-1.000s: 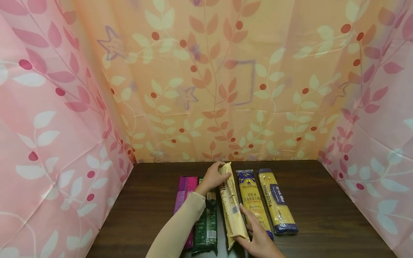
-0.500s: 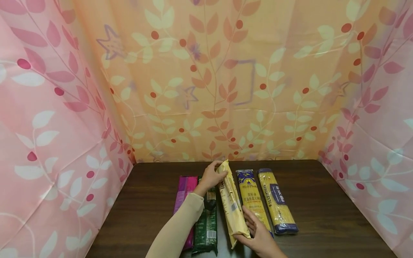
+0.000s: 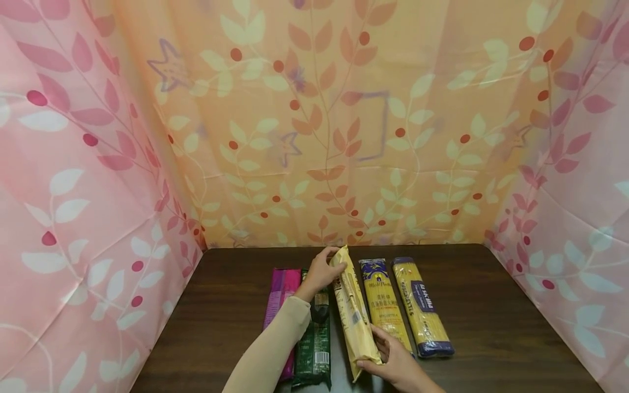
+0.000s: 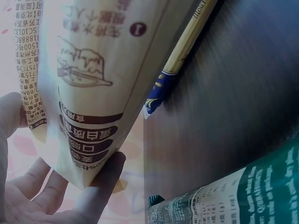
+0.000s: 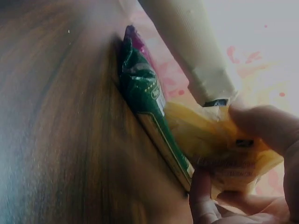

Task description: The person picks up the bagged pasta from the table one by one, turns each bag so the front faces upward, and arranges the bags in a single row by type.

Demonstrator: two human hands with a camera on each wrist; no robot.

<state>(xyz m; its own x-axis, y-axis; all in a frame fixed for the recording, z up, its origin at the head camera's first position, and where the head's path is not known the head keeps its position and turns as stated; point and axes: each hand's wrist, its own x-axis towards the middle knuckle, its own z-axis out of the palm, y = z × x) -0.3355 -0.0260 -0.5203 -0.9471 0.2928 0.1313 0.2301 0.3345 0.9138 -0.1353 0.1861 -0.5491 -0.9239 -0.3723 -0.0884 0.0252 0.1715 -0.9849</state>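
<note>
Both hands hold a long pale-yellow packet of noodles or pasta (image 3: 356, 325) at the middle of the table, tipped onto its side edge. My left hand (image 3: 320, 274) grips its far end, thumb on one face and fingers round the other. In the left wrist view, brown printing and a drawn pasta dish show on the packet (image 4: 93, 93), with the left hand (image 4: 100, 196) below it. My right hand (image 3: 395, 364) grips the near end. In the right wrist view, the right hand's (image 5: 268, 128) thumb and fingers pinch the crinkled packet end (image 5: 210, 149).
Left of the held packet lie a green pasta packet (image 3: 314, 349) and a magenta packet (image 3: 282, 289), partly under the left sleeve (image 3: 275, 344). To its right lie a blue-topped spaghetti packet (image 3: 380, 297) and another blue-ended one (image 3: 423, 305). Patterned curtains (image 3: 314, 164) surround the dark wooden table (image 3: 501, 327).
The pale-yellow packet has rolled a little onto its side, its barcode face turning away. Its far end has shifted slightly left. The right hand's fingers have slid lower along it.
</note>
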